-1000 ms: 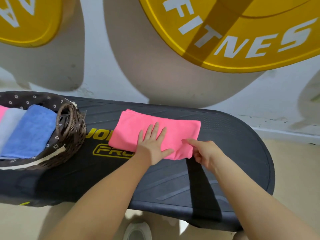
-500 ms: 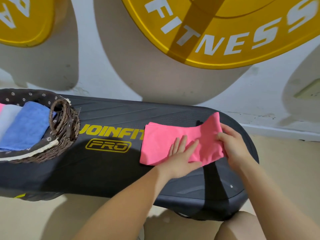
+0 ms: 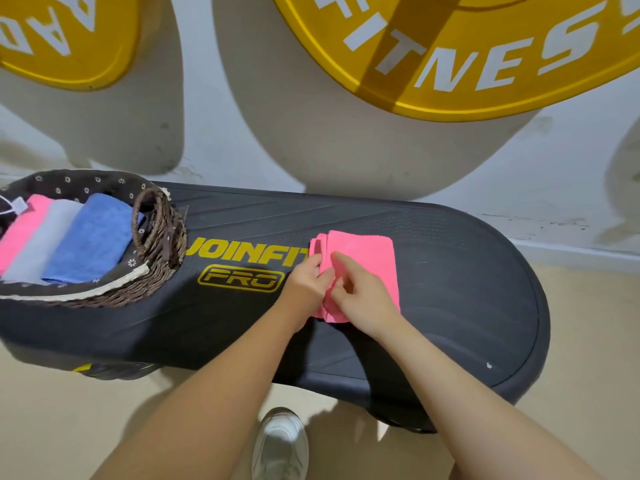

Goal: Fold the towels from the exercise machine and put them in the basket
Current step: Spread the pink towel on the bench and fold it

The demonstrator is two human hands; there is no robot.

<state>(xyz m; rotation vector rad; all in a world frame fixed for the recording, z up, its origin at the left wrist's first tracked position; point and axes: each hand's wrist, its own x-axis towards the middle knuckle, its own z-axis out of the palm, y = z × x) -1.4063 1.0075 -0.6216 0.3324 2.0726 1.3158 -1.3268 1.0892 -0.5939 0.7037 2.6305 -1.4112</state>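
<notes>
Since half a second ago, you have carried the pink towel's right flap over to the left, and it now lies as a compact stack on the exercise machine. Your left hand pinches the stack's left edge; your right hand rests on top with fingers curled at the same edge, though whether that grip is clamped on cloth cannot be told. The towel's long axis runs 12 to 6, directly under both grips. The basket sits well apart at 9 o'clock, already holding pink, grey and blue folded towels. Your left hand is nearer the basket, so the carry likely heads toward 9 o'clock.
</notes>
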